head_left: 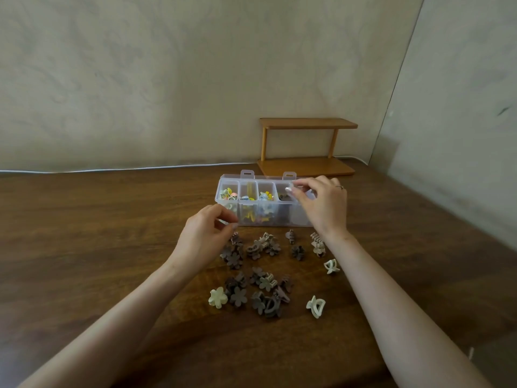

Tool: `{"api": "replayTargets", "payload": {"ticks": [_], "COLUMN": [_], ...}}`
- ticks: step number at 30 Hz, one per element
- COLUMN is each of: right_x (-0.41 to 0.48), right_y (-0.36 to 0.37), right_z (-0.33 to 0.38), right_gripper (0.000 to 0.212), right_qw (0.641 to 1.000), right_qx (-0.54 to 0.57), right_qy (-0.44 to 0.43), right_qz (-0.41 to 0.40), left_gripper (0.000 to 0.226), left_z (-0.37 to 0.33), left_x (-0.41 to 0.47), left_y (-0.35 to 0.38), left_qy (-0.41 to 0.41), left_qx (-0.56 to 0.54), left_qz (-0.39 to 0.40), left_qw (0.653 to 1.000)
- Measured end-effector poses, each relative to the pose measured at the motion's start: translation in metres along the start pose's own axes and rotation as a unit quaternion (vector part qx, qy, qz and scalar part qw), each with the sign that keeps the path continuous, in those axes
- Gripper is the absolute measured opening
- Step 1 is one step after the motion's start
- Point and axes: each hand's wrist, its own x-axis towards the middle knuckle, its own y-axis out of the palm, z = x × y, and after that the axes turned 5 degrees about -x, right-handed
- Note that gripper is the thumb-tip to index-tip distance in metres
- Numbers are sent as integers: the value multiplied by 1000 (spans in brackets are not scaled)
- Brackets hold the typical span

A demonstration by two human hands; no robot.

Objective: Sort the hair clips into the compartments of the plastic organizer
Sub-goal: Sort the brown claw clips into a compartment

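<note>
Hair clips (239,296), mostly brown, lie loose on the wooden table (112,233) in front of the clear organizer (279,219). Left hand (207,236) is curled at its front-left corner, right hand (321,203) curled over the right-end compartments. Can't tell if either pinches anything.

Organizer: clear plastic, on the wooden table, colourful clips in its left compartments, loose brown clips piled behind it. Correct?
Not quite. The head view shows the loose brown clips lying in front of the organizer, on the person's side, not behind it; a wooden shelf stands behind. The rest holds: clear plastic, on the wooden table, colourful clips in its left compartments.
</note>
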Motion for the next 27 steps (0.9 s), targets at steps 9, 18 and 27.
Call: {"api": "replayTargets", "payload": {"ticks": [9,18,27], "right_x": [-2,-4,-7], "right_y": [-33,-34,-35], "right_z": [-13,-14,-5], "right_gripper": [14,8,10], "right_qw": [992,985,977], "right_qx": [112,108,128], "right_qy": [50,56,46], "right_qz": [27,124,162], "left_gripper": [5,26,39], "left_z": [8,28,20], "left_x": [6,11,10], "left_y": [-7,-13,-11], "left_qy": [14,-51,-23], "left_qx": [61,238,162], "left_qz": [27,100,226], "left_qw": [998,965,960]}}
